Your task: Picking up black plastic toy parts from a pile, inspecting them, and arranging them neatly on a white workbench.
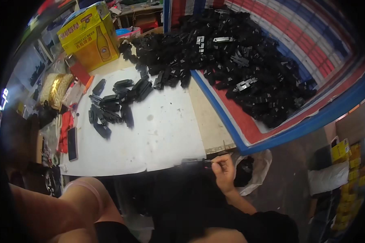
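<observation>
At the front edge of the table, my right hand [224, 172] is closed, with thumb and fingers pinched together. Its fingertips meet the right end of a dark, elongated part [192, 162], which is blurred, so its exact kind cannot be told. My left hand does not show; bare skin of limbs fills the lower left, with no fingers visible. Several black elongated plastic parts [109, 101] lie in a loose group on the white table sheet [166, 121]. Behind and to the right, a large heap of similar black parts [247, 56] spreads over a striped sheet.
A blue-edged bin [227, 121] lined with red, white and blue striped sheeting [300, 36] holds much of the heap. At the left are a yellow carton [89, 40] and a phone [72, 144]. Beside my right hand hangs a white bag [261, 172]. Yellow boxes [348, 190] are stacked at right.
</observation>
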`<state>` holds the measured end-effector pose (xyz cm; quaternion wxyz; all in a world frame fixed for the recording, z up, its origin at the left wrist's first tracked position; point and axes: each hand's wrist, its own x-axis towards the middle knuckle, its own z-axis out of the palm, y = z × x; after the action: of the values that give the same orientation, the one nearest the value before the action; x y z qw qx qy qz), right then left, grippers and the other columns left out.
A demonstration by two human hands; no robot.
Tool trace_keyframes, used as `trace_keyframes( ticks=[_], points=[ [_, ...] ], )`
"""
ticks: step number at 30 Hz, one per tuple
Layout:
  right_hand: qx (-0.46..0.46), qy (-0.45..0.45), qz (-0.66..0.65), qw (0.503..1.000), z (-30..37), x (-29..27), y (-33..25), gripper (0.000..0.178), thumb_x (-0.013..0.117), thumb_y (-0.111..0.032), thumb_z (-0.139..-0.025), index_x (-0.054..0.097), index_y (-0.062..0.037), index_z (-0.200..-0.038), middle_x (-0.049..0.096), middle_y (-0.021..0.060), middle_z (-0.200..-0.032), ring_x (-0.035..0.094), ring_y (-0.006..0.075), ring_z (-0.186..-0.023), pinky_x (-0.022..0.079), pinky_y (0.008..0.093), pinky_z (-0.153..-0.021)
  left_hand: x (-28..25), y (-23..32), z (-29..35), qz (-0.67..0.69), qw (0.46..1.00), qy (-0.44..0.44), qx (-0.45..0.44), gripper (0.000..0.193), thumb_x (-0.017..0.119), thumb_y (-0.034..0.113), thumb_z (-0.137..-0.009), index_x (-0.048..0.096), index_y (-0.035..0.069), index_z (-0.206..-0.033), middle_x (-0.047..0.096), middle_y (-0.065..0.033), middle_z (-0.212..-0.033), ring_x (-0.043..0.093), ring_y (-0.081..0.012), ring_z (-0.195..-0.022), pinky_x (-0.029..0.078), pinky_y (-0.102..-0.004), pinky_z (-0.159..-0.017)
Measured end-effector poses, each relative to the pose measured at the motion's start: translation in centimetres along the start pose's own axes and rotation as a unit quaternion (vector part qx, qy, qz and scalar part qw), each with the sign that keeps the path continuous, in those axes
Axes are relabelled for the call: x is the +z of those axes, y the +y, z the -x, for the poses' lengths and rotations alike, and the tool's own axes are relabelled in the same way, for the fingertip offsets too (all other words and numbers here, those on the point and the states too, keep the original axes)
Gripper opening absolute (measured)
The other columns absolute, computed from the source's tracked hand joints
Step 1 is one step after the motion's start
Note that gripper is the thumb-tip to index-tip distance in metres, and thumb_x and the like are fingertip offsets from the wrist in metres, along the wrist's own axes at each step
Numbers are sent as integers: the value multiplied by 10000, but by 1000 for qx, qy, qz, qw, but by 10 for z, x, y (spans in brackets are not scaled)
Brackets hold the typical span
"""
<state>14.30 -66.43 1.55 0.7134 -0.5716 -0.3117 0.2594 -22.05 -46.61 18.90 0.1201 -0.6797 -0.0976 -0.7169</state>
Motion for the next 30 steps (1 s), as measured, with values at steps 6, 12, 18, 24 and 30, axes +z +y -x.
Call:
trace_keyframes(
  ticks=[6, 12, 18, 24, 30],
  points=[
    [-23, 6, 0, 1000, -2, -3, -5, 140, 570, -100, -878, 466, -36, -945, 537, 37, -846, 458, 66, -730, 369, 206, -686, 60, 34, -11, 9, 998, -61, 14, 750, 602, 601, -770, 478, -42, -1136, 472, -136, -1061, 506, -370, -975, 415, -535, -899],
    [-35, -4, 1, 999, -3, -6, -7, 173, 585, -140, -879, 465, -33, -941, 541, 56, -872, 479, 84, -764, 383, 220, -726, 150, 56, -18, 7, 995, -96, 29, 744, 606, 595, -771, 480, -42, -1133, 473, -136, -1061, 503, -372, -989, 412, -538, -904],
    [-45, 2, 41, 998, 1, -14, -14, 163, 610, -78, -846, 471, -34, -919, 539, 46, -850, 479, 77, -724, 403, 216, -661, 154, 36, 83, -56, 887, -433, -153, 569, 734, 120, -689, 519, 33, -1209, 487, -123, -1169, 421, -324, -1139, 318, -481, -960],
    [13, 153, 307, 939, 75, -150, 14, 114, 581, -114, -832, 482, -59, -823, 457, 11, -742, 460, 76, -682, 385, 221, -622, 121, -39, 155, -214, 805, -546, -93, 554, 720, 140, -709, 519, 114, -1225, 491, -72, -1146, 405, -280, -1174, 274, -510, -987],
    [128, 161, 576, 791, 76, -214, 30, 223, 585, -223, -875, 559, -32, -988, 587, 101, -779, 587, 196, -715, 447, 314, -633, 162, -78, 187, -224, 802, -554, 19, 593, 573, 32, -703, 517, 208, -1267, 486, -68, -1199, 390, -243, -1226, 230, -500, -1033]
  ],
)
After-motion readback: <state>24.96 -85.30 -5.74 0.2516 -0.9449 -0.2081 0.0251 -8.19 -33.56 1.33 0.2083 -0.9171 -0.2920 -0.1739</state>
